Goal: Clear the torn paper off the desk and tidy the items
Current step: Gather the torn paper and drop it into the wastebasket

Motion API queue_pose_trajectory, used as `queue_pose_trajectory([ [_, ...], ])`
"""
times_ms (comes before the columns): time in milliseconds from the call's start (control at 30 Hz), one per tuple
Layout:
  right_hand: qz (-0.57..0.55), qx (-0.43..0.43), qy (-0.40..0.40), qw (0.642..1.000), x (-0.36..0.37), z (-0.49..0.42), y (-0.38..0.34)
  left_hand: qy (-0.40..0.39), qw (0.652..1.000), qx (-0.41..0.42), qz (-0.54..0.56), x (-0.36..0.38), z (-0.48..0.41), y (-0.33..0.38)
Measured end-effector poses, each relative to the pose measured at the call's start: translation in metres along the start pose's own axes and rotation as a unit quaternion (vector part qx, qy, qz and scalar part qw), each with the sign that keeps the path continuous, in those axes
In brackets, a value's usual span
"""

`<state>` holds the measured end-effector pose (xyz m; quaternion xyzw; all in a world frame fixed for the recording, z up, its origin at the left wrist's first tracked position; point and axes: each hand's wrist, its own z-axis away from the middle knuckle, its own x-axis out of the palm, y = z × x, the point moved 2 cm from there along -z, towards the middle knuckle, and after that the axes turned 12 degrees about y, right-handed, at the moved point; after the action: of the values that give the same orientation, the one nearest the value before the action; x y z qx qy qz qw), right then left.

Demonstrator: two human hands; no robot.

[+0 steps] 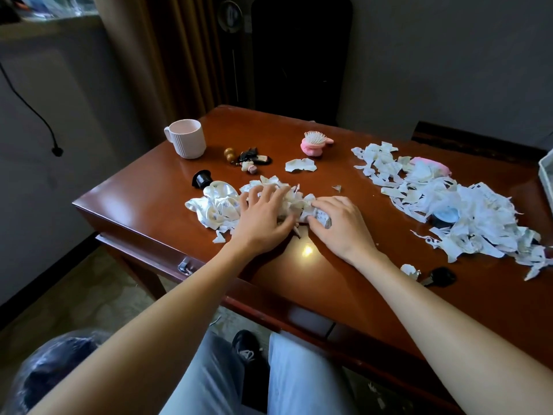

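A small heap of torn white paper (291, 194) lies in the middle of the red-brown desk (143, 202). My left hand (263, 215) rests on its left side with fingers spread and slightly bent. My right hand (336, 220) curls round the heap's right end, pressing a crumpled wad. A white satin scrunchie (214, 209) lies just left of my left hand. A much larger pile of torn strips (457, 211) covers the desk's right side, partly hiding a pink item (437, 166) and a round blue-lidded object (446, 215). One loose scrap (300, 165) lies farther back.
A pink ribbed mug (187, 139) stands at the back left, a black cap (202, 178), a wooden gourd (229, 154) and charms (254, 160) near it. A pink hairbrush (315, 142) sits at the back. A black key (441, 277) lies front right. A plastic-lined bin (45, 369) stands on the floor left.
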<state>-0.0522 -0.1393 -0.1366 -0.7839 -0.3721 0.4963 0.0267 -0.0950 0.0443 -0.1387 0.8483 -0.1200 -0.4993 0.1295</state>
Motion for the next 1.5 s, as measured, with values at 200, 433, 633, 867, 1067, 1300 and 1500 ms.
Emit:
queue_pose_trajectory([
  [200,0.083,0.030,0.079,0.993,0.000,0.005,0.004,-0.035,0.999,-0.007,-0.024,0.009,-0.001,-0.004],
  [433,0.095,0.056,0.091,0.990,0.000,0.002,0.006,0.025,1.000,-0.004,-0.015,0.006,-0.003,-0.002],
  [633,-0.027,0.006,-0.015,0.999,-0.001,0.000,0.002,0.022,1.000,-0.002,-0.011,0.005,-0.003,-0.001],
  [867,0.001,-0.024,-0.005,1.000,0.006,0.001,0.004,0.001,0.999,-0.005,-0.049,0.005,-0.002,-0.001],
  [1067,0.032,-0.023,0.024,0.999,0.008,0.001,0.005,-0.008,0.999,-0.016,-0.030,0.009,-0.002,-0.006],
  [1300,0.073,-0.018,0.050,0.996,0.009,0.002,0.006,-0.014,0.999,-0.014,-0.039,0.011,-0.006,-0.005],
  [1500,0.074,-0.003,0.059,0.995,0.005,0.003,0.005,-0.014,0.999,-0.012,-0.043,0.008,-0.004,-0.003],
])
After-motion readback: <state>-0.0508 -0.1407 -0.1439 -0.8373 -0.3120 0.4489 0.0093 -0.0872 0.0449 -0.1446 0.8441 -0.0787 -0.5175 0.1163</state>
